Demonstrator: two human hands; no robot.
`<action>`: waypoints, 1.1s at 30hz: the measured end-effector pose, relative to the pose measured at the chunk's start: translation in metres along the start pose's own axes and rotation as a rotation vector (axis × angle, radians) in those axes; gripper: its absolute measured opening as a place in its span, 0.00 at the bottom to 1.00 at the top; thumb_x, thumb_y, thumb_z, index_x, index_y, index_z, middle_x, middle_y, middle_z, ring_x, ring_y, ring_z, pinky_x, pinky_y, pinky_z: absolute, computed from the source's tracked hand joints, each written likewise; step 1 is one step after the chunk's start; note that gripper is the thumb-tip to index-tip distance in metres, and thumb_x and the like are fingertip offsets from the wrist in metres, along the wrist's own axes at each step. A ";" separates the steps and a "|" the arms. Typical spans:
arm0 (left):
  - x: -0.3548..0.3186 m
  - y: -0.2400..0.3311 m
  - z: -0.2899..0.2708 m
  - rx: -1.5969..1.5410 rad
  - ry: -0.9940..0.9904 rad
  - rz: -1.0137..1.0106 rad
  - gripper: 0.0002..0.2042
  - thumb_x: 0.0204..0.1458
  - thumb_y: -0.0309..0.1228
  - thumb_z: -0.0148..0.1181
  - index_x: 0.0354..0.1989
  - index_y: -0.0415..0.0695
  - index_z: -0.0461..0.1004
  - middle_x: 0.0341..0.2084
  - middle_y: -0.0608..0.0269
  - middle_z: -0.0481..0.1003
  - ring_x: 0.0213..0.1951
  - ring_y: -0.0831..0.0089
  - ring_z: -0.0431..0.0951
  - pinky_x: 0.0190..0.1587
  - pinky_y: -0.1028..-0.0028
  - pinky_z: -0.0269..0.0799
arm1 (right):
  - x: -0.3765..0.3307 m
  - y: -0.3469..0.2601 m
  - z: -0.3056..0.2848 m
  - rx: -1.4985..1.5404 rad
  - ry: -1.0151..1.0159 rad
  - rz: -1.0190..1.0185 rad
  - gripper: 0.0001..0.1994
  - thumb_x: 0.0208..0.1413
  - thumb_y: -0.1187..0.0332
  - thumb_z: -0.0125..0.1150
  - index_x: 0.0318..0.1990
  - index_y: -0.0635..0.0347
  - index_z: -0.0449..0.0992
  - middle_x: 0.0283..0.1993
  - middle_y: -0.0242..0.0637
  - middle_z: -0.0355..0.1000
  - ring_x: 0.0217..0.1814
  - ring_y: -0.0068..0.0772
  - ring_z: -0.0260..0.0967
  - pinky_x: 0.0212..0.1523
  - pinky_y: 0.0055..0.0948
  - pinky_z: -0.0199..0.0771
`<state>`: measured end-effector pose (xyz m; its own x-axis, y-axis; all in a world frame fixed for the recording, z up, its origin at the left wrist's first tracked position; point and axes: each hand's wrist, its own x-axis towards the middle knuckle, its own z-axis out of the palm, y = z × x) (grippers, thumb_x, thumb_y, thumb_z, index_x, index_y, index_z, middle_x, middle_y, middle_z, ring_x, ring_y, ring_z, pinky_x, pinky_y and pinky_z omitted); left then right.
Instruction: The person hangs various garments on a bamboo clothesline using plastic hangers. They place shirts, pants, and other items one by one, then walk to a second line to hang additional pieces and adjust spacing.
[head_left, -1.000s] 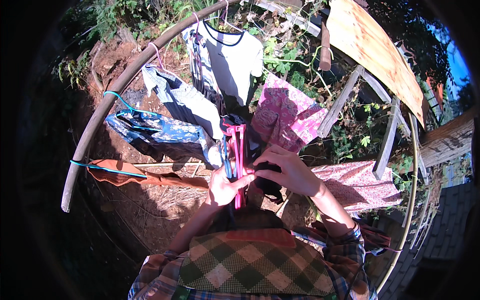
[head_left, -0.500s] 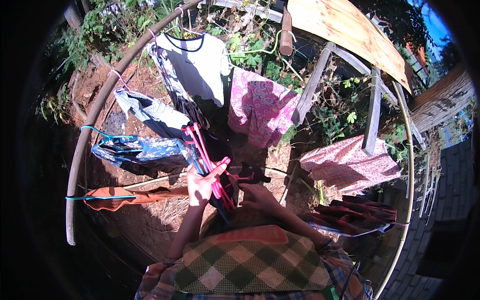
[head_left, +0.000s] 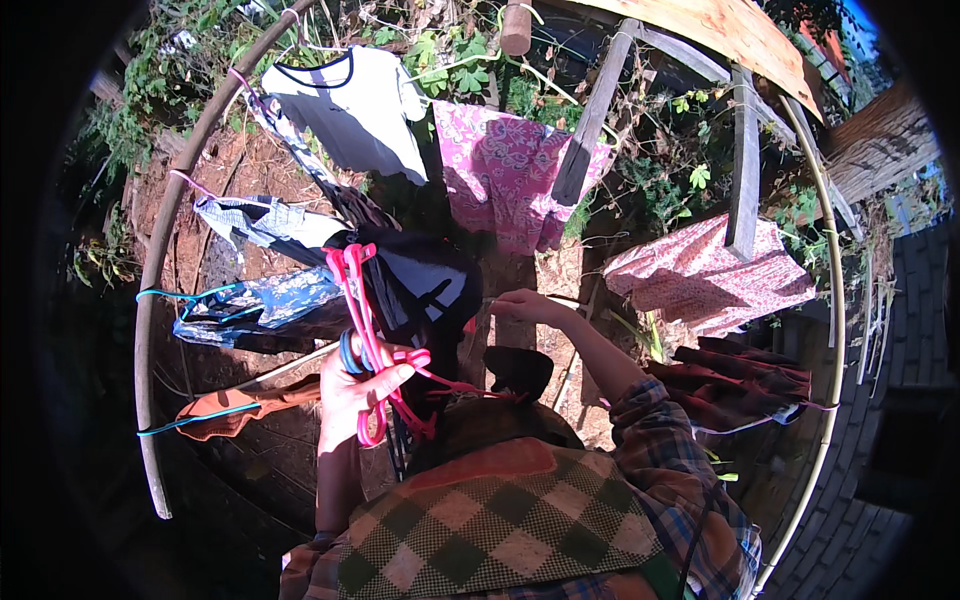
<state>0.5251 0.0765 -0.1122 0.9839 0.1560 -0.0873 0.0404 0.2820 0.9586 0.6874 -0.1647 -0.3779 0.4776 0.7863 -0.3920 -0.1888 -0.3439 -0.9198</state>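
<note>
My left hand (head_left: 352,392) is closed around a bunch of pink plastic hangers (head_left: 362,300) and some blue ones (head_left: 348,352). Beside them hangs a black garment (head_left: 415,285) with a pale patch, partly behind the pink hangers. One pink hanger arm runs right to a dark cloth piece (head_left: 520,372) in front of my chest; how they join is unclear. My right hand (head_left: 532,307) is raised just right of the black garment, its fingers stretched leftward. Whether the fingertips touch the cloth cannot be made out.
A curved wooden pole (head_left: 165,240) on the left carries a white T-shirt (head_left: 350,105), a blue patterned garment (head_left: 270,305) and a brown one (head_left: 235,408). Pink floral cloths (head_left: 510,165) and a dark red garment (head_left: 740,385) hang ahead and right, near wooden posts (head_left: 742,160).
My left hand with the hangers has moved left. My right hand has risen away from the hangers, its fingers now stretched out. The black garment shows higher and more spread out.
</note>
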 end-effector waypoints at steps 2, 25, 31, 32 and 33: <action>-0.005 0.007 0.001 0.051 -0.010 -0.052 0.10 0.38 0.14 0.64 0.25 0.38 0.68 0.26 0.53 0.76 0.33 0.63 0.79 0.37 0.69 0.76 | 0.020 0.026 0.018 -0.085 -0.234 -0.138 0.16 0.57 0.59 0.51 0.45 0.61 0.73 0.38 0.33 0.73 0.42 0.26 0.69 0.43 0.24 0.67; -0.034 0.003 -0.020 0.283 -0.057 0.003 0.12 0.35 0.13 0.65 0.23 0.38 0.66 0.25 0.50 0.76 0.33 0.61 0.79 0.37 0.67 0.76 | -0.002 0.082 0.028 -0.856 -0.114 0.262 0.15 0.47 0.66 0.51 0.43 0.56 0.76 0.49 0.43 0.70 0.49 0.41 0.69 0.47 0.39 0.70; -0.036 0.010 -0.018 0.310 -0.053 0.000 0.12 0.35 0.13 0.64 0.23 0.38 0.66 0.25 0.50 0.76 0.33 0.61 0.79 0.38 0.66 0.76 | 0.030 0.115 0.091 -0.414 -0.174 -0.133 0.17 0.45 0.66 0.57 0.45 0.57 0.74 0.45 0.42 0.73 0.43 0.41 0.71 0.45 0.35 0.69; -0.037 0.010 -0.018 0.314 -0.050 0.001 0.12 0.35 0.13 0.64 0.23 0.38 0.66 0.26 0.50 0.75 0.33 0.61 0.79 0.38 0.66 0.76 | 0.030 0.119 0.097 -0.355 -0.304 -0.091 0.17 0.45 0.66 0.57 0.45 0.57 0.74 0.45 0.42 0.73 0.43 0.41 0.71 0.45 0.35 0.69; -0.037 0.011 -0.019 0.315 -0.047 0.002 0.12 0.35 0.13 0.64 0.23 0.38 0.66 0.26 0.50 0.75 0.33 0.61 0.79 0.38 0.66 0.76 | 0.026 0.124 0.102 -0.329 -0.405 -0.049 0.17 0.44 0.66 0.58 0.45 0.58 0.74 0.44 0.41 0.73 0.43 0.40 0.71 0.45 0.35 0.69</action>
<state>0.4860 0.0912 -0.1039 0.9907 0.1102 -0.0800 0.0833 -0.0261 0.9962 0.5890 -0.1341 -0.5035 0.0969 0.9186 -0.3831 0.1359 -0.3935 -0.9092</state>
